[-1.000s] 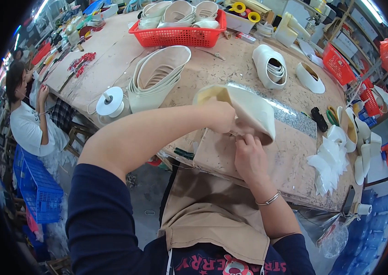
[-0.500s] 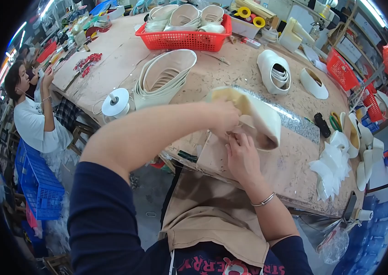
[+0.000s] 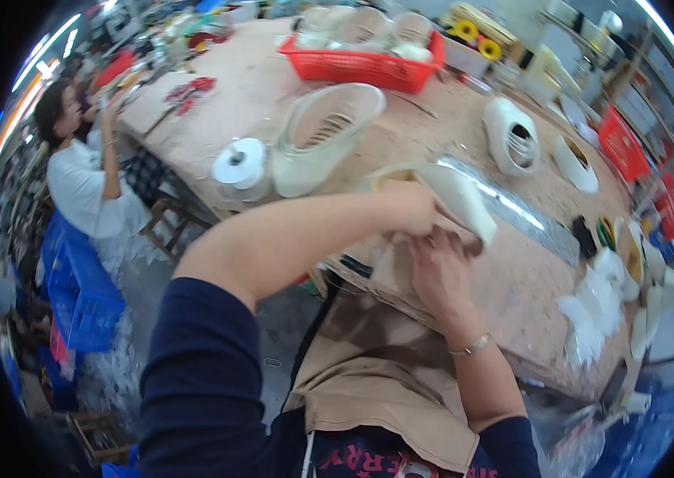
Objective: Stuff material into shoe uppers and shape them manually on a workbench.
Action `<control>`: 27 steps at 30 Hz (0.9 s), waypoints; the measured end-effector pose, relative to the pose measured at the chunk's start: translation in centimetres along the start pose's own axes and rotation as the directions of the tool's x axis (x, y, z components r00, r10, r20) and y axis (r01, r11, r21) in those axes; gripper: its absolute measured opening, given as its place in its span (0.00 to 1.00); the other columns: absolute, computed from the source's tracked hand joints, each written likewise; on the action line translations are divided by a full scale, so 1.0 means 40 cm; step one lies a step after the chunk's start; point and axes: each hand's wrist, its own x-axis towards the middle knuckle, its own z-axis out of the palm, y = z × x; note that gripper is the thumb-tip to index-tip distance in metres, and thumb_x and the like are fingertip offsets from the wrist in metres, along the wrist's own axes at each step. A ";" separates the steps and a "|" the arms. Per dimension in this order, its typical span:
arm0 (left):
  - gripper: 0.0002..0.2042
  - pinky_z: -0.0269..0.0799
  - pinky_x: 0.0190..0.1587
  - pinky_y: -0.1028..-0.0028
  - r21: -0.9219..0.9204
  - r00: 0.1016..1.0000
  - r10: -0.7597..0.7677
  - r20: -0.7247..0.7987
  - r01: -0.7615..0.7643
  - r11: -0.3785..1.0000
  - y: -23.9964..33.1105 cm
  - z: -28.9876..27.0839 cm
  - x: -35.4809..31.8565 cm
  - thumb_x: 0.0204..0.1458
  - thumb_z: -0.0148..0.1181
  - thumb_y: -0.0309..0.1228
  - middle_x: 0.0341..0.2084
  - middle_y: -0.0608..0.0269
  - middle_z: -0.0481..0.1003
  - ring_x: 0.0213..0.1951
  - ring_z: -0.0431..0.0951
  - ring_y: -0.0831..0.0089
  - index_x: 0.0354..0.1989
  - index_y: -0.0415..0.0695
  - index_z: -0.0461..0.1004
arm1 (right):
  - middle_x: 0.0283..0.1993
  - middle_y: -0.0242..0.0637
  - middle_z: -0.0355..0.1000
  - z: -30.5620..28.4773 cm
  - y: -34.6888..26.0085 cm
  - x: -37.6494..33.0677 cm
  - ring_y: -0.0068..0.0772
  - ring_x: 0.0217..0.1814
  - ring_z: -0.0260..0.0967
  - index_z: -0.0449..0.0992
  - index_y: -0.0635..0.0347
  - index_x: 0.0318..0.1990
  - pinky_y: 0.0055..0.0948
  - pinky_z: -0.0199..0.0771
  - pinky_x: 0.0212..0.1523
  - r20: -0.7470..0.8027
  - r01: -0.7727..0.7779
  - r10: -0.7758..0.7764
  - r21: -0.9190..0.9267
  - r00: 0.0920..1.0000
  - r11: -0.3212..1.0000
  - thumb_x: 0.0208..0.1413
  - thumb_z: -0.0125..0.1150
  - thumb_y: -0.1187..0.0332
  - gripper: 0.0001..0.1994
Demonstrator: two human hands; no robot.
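A cream shoe upper is in both my hands above the front part of the table, its opening toward me. My left hand reaches across and is closed on the near left side of the upper, its fingertips partly hidden inside. Just below it, my right hand has its fingers bent together at the upper's lower edge, touching it close to the left hand. Motion smears both hands, and anything small between the fingers cannot be made out.
Nested cream uppers stand left of my hands, beside a white thread spool. A red basket of uppers lies at the back. Right are a metal plate, white pieces and more uppers. A person sits far left.
The whole scene has shifted right as the head view turned left. My hands remain together at the upper, which appears tilted lower and closer around my right fingers.
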 end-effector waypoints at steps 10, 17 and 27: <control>0.15 0.63 0.49 0.68 0.423 0.257 0.579 -0.774 -0.471 0.774 0.077 0.270 -0.175 0.48 0.53 0.36 0.38 0.63 0.71 0.47 0.68 0.66 0.41 0.40 0.73 | 0.57 0.45 0.61 0.148 0.107 -0.003 0.47 0.60 0.57 0.63 0.61 0.57 0.44 0.56 0.59 -0.085 0.068 -0.027 0.518 0.996 0.853 0.57 0.51 0.64 0.22; 0.30 0.48 0.64 0.59 0.032 0.603 0.457 -0.654 -0.581 0.813 0.093 0.327 -0.211 0.53 0.51 0.47 0.54 0.49 0.65 0.61 0.59 0.60 0.56 0.34 0.63 | 0.67 0.44 0.53 0.113 0.120 -0.058 0.46 0.69 0.48 0.56 0.60 0.63 0.41 0.43 0.69 0.336 -0.012 -0.028 0.116 0.941 0.993 0.62 0.46 0.64 0.23; 0.38 0.42 0.67 0.56 0.078 0.547 0.522 -0.655 -0.638 0.766 0.104 0.379 -0.158 0.53 0.48 0.52 0.61 0.43 0.56 0.66 0.51 0.50 0.62 0.31 0.53 | 0.63 0.43 0.59 0.039 0.151 -0.077 0.43 0.65 0.55 0.60 0.59 0.62 0.36 0.54 0.64 0.071 0.216 -0.209 -0.113 0.975 0.970 0.58 0.50 0.62 0.25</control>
